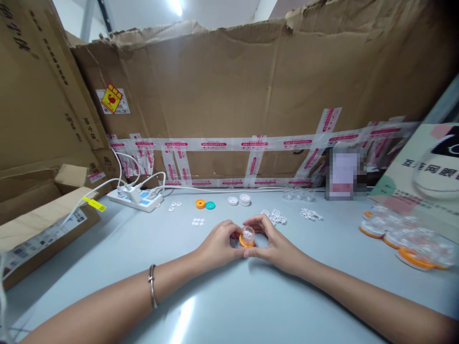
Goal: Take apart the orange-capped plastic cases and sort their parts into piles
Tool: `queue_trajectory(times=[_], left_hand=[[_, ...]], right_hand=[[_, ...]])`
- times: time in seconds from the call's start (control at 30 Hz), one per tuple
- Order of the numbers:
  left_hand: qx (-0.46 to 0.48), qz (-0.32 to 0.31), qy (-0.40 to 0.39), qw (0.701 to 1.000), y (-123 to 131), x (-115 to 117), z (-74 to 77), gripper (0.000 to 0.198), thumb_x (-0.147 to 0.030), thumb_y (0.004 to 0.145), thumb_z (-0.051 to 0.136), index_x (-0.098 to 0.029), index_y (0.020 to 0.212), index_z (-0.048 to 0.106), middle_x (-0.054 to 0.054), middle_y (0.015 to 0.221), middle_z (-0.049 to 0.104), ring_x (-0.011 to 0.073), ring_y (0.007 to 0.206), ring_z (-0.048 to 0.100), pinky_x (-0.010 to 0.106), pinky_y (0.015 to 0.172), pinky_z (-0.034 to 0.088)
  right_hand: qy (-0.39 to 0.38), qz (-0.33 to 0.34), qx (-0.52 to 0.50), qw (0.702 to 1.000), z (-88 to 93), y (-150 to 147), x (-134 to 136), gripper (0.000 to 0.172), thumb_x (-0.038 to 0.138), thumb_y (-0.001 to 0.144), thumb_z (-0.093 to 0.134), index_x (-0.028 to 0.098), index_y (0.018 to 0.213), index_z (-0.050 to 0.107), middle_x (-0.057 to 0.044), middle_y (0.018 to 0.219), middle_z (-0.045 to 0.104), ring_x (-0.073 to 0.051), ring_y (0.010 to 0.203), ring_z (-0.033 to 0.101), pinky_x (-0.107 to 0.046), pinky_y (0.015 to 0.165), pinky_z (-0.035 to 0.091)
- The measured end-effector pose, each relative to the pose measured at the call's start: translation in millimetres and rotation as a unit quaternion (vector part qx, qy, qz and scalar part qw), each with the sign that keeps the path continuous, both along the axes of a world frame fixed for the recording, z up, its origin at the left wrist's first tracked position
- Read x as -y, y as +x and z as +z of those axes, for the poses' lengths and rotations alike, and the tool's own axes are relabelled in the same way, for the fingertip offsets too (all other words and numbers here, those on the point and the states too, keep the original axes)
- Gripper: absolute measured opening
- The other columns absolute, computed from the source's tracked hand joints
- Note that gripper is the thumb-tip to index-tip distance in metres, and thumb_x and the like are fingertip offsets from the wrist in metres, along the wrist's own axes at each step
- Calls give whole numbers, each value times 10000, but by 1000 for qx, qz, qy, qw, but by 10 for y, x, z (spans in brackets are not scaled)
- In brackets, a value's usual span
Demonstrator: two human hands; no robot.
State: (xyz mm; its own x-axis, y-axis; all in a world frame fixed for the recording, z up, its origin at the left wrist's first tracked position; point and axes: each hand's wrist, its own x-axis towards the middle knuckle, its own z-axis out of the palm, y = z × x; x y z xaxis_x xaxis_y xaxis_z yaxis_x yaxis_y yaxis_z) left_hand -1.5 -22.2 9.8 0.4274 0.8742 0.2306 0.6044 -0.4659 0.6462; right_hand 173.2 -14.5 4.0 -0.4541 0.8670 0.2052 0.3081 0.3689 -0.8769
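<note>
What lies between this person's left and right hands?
The head view shows a clear plastic dome with white pieces inside, on a round orange base, between left hand and right hand.

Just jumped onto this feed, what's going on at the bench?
A person's left hand and right hand hold a small piece with an orange base and clear top between them, with white bits visible inside. Beyond the hands lie an orange disc, a teal disc and loose white parts. Toward the right edge sits a cluster of similar clear and orange pieces.
</note>
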Motion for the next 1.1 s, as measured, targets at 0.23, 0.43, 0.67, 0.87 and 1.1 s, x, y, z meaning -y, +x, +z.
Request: queue_trajectory(times=[0.23, 0.43, 0.67, 0.87, 1.1], left_hand=[[-1, -1, 14, 1000, 12, 17, 15, 210, -307, 693, 626, -155, 837, 630, 23, 768, 548, 147, 720, 530, 236, 668, 419], [-3, 6, 6, 1000, -5, -2, 10, 249, -322, 669, 652, -144, 842, 624, 29, 782, 552, 152, 722, 530, 243, 663, 422], [4, 5, 12, 1000, 8, 8, 8, 218, -312, 685, 633, -148, 828, 618, 23, 771, 552, 145, 714, 532, 230, 656, 421], [0, 5, 1, 1000, -2, 14, 14, 262, -336, 661, 664, -145, 834, 614, 29, 794, 559, 153, 727, 532, 243, 665, 422], [1, 6, 13, 1000, 8, 10, 11, 219, -312, 688, 636, -145, 826, 608, 25, 781, 556, 147, 718, 530, 239, 658, 419]], right_hand=[[50, 28, 9, 998, 24, -8, 10, 137, 294, 776, 551, 209, 875, 510, -49, 1001, 563, -202, 977, 533, -377, 902, 402], [2, 8, -6, 1000, 16, 8, 22, 501, 346, 697, 641, 219, 1095, 364, -83, 1139, 486, -209, 1070, 498, -389, 922, 400], [60, 30, 8, 998, 32, -9, 16, 146, 292, 775, 553, 200, 879, 507, -55, 991, 561, -196, 958, 539, -373, 889, 412], [28, 13, -2, 1000, 37, 8, 28, 417, 330, 687, 660, 207, 1021, 444, -63, 1051, 546, -206, 991, 534, -370, 876, 431], [45, 38, -3, 998, 56, 6, 38, 242, 297, 799, 527, 217, 1025, 492, -70, 1093, 562, -205, 1028, 525, -391, 919, 405]])
